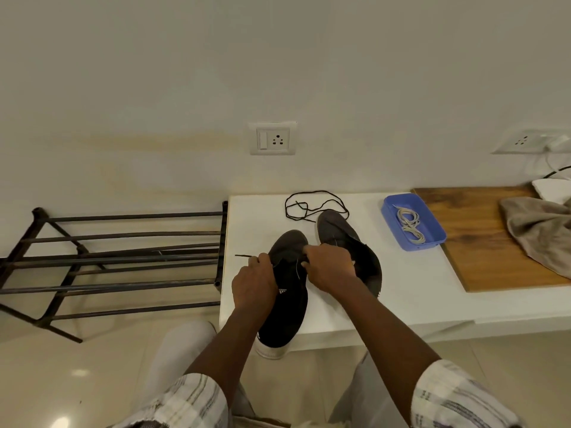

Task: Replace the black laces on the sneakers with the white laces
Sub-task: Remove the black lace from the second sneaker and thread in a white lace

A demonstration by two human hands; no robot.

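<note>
Two dark sneakers lie on a low white table [411, 282]. The near sneaker [285, 307] hangs its white heel over the front edge; the far sneaker [346, 239] lies to its right. My left hand [255, 281] pinches a black lace whose tip [244, 256] sticks out to the left. Over the near sneaker's eyelets, my right hand [329, 268] is closed on the lacing area. A loose black lace [315, 203] is coiled behind the shoes. White laces [409, 223] rest in a blue tray [391, 225] to the right.
A black metal shoe rack [117, 261] stands left of the table. A wooden board [482, 242] carries a beige cloth [540, 233] at the right. Wall sockets [273, 139] are behind. My knees are below the table edge.
</note>
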